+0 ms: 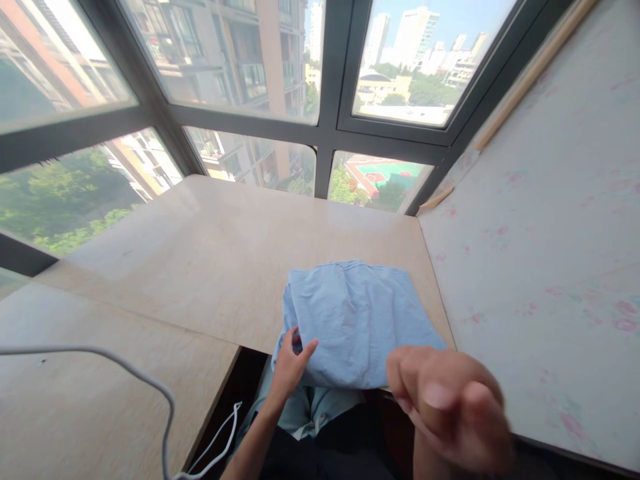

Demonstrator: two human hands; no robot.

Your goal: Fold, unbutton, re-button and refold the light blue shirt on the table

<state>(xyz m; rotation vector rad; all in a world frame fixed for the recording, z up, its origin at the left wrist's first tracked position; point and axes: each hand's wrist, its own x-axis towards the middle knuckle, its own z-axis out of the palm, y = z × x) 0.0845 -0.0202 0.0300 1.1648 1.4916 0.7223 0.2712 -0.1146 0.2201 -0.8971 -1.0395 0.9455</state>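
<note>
A light blue folded cloth [357, 320], probably a garment, lies near the edge of the pale board in front of me. My left hand [291, 363] is at its near left side, with thumb and fingers apart. The thumb rests over the cloth's edge, and the other fingertips are partly hidden by a fold. My right hand [450, 403] is raised close to the camera, above the cloth's near right corner. Its fingers are curled closed, slightly blurred, and nothing shows in them.
The pale tabletop [215, 247] reaches back to dark-framed windows [330, 130]. A flowered wall [545, 267] bounds the right side. A white cable [167, 400] loops across the left and hangs by the table edge. My legs [320, 403] are below the cloth.
</note>
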